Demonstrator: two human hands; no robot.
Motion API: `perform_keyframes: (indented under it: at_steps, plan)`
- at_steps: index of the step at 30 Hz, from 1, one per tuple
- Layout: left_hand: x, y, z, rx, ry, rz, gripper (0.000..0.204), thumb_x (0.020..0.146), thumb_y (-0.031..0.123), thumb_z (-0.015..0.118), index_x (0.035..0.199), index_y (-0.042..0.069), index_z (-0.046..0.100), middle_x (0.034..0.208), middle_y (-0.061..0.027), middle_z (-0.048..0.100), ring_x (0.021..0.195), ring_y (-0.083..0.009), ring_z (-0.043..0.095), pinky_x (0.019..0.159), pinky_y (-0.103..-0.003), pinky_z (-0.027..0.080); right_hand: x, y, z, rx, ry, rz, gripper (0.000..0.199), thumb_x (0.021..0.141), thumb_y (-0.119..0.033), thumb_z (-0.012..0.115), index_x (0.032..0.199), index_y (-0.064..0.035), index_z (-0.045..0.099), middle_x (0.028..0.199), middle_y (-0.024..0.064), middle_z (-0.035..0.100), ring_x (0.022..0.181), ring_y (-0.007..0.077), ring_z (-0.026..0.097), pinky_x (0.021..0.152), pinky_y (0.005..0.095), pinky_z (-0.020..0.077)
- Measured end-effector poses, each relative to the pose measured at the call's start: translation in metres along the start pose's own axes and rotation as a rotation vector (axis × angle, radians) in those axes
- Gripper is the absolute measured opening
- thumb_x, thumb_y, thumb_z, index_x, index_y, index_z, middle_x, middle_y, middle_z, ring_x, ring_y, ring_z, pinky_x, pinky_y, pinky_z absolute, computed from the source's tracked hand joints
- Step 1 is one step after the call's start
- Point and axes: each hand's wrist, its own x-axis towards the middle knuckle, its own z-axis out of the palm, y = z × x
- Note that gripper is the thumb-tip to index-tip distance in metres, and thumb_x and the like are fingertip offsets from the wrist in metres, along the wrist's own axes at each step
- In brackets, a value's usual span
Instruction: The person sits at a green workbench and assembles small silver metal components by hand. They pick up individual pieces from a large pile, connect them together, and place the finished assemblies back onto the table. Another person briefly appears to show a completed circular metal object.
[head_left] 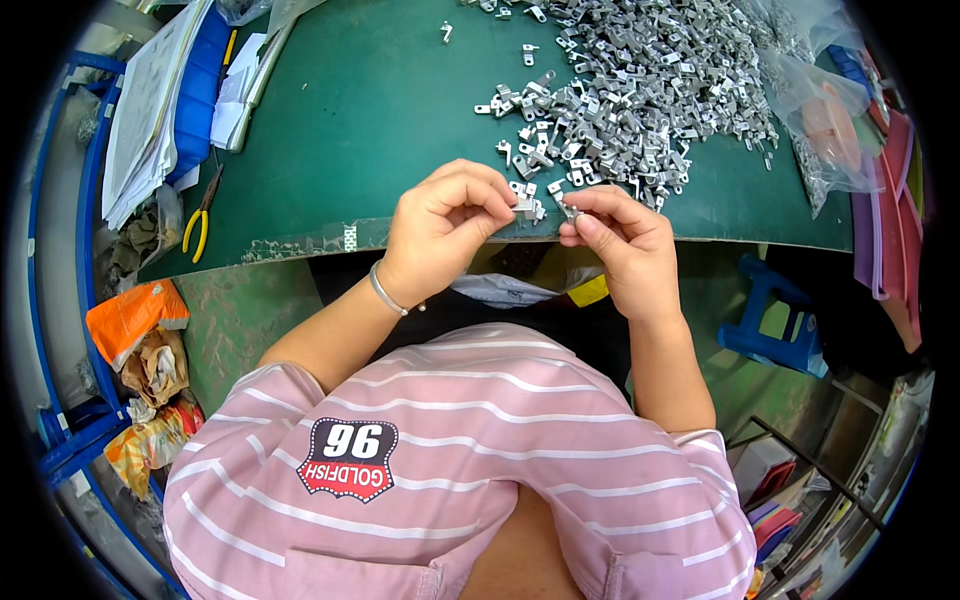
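Both my hands are over the near edge of the green tabletop (pixel 350 130). My left hand (pixel 440 222), with a silver bangle on its wrist, pinches a small silver metal bracket (pixel 524 206) between thumb and fingertips. Opposite it, my right hand (pixel 628 240) is closed in a pinch on another small metal bracket (pixel 571 212), partly hidden by the fingers. A few loose brackets lie just beyond my fingertips. Behind them spreads a large heap of the same bent metal brackets (pixel 640 90), each with holes in it.
At the left stand a blue bin (pixel 205 90) with papers (pixel 150 120) and yellow-handled pliers (pixel 203 215). Clear plastic bags (pixel 815 120) border the heap on the right. A blue stool (pixel 770 320) is under the table's right side. Blue shelving (pixel 85 200) runs along the left.
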Motion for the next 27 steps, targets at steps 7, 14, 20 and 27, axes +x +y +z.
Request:
perform_keyframes:
  at_steps: [7,14,20,27]
  plan:
    - [-0.011,0.005,0.004,0.329,-0.201,0.238,0.017,0.067,-0.013,0.063,0.074,0.002,0.060,0.086,-0.0085,0.061,0.084,-0.0208,0.063,0.070,-0.028,0.051,-0.020,-0.011,-0.014,-0.118,-0.216,0.094,0.008,0.085,0.003,0.056,0.090,0.0043,0.061,0.086,0.0062,0.057,0.076,0.0117,0.061,0.067,0.0223,0.0513]
    - [-0.046,-0.042,0.014,0.593,-0.411,0.172,0.019,0.069,-0.006,0.063,0.085,0.004,0.061,0.089,-0.0121,0.060,0.080,-0.0273,0.062,0.067,-0.033,0.050,-0.041,0.048,-0.015,-1.050,-0.240,-0.237,0.011,0.070,0.004,0.056,0.079,0.0015,0.063,0.083,0.0154,0.057,0.076,0.0339,0.058,0.068,0.0395,0.0485]
    - [-0.049,-0.121,0.023,0.865,-0.760,-0.449,0.029,0.077,0.004,0.057,0.106,0.004,0.057,0.107,-0.0159,0.061,0.096,-0.0369,0.058,0.082,-0.042,0.045,-0.030,0.122,-0.009,-1.142,-0.537,-0.149,0.010,0.067,-0.001,0.057,0.074,-0.0031,0.063,0.083,0.0146,0.061,0.080,0.0351,0.059,0.066,0.0418,0.0488]
    - [-0.049,-0.204,0.012,0.735,-0.918,-0.583,0.025,0.079,0.015,0.057,0.102,0.006,0.063,0.108,-0.0164,0.061,0.101,-0.0312,0.058,0.087,-0.038,0.043,-0.020,0.179,0.003,-1.420,-0.635,-0.112,0.014,0.075,-0.005,0.052,0.080,-0.0033,0.065,0.090,0.0148,0.064,0.082,0.0332,0.063,0.071,0.0413,0.0510]
